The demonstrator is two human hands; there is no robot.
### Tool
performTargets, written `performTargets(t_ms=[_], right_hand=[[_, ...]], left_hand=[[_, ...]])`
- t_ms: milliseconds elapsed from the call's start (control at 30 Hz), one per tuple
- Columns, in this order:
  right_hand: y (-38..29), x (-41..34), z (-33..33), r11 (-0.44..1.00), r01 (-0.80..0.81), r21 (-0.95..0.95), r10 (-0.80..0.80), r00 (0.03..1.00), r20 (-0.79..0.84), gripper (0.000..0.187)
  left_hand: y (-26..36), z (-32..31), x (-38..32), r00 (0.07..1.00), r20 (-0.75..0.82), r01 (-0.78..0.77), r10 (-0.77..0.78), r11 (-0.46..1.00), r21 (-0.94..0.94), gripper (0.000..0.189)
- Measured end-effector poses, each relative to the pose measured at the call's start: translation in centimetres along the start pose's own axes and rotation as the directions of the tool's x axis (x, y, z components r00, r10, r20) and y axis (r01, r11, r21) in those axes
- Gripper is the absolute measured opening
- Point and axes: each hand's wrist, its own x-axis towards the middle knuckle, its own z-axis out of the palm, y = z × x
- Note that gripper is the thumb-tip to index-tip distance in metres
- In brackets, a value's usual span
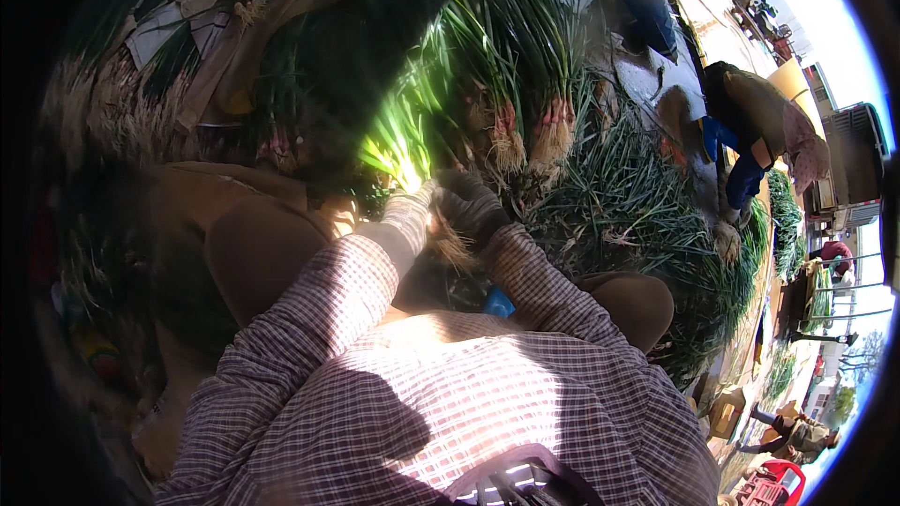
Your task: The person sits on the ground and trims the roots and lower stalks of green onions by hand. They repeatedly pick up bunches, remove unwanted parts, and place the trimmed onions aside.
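In front of my lap, my left hand [408, 211] in a grey knit glove is closed around a small bunch of green onions [401, 147]. Their sunlit leaves point away from me. The bunch's pale roots [451, 244] hang down between my two hands. My right hand [472, 205], also gloved and mostly in shade, is curled on the same bunch against the left; its fingertips are hidden. Just beyond my hands lie larger bundles of green onions with reddish bases and tan roots [553, 130].
Loose green leaves [612, 204] heap up to my right. More rooted onions [105, 102] lie at the left. A bent-over person [763, 109] works at the right beside another pile. Farther right are a truck [854, 154] and a red cart [770, 481]. Something blue [498, 303] shows beneath my right forearm.
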Motion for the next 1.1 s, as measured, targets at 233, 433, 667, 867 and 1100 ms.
performTargets(t_ms=[233,433,667,867,1100], right_hand=[[0.2,0.4,-1.1,0.994,0.036,-0.103,-0.030,0.997,0.068,0.018],[-1.9,1.9,-4.5,0.992,0.047,-0.116,-0.085,0.934,-0.346,0.012],[0.2,4.2,-2.8,0.998,-0.058,-0.028,0.056,0.996,-0.071,0.021],[-0.5,1.9,-8.6,0.947,0.227,-0.229,-0.293,0.902,-0.317,0.024],[-11.4,-10.1,-17.2,0.383,-0.318,-0.867,-0.761,0.424,-0.491,0.028]], left_hand=[[-0.1,0.3,0.0,0.998,0.061,0.013,-0.013,1.000,0.002,0.018],[0.8,1.2,-1.5,0.991,0.130,0.054,-0.040,0.993,-0.107,0.019],[0.2,1.7,-1.6,0.981,0.175,0.084,-0.081,0.996,-0.010,0.019],[-0.6,0.9,-0.2,0.979,0.195,0.042,-0.052,0.998,0.054,0.024],[0.4,3.0,-2.3,0.968,0.221,0.189,-0.122,0.930,-0.315,0.027]])
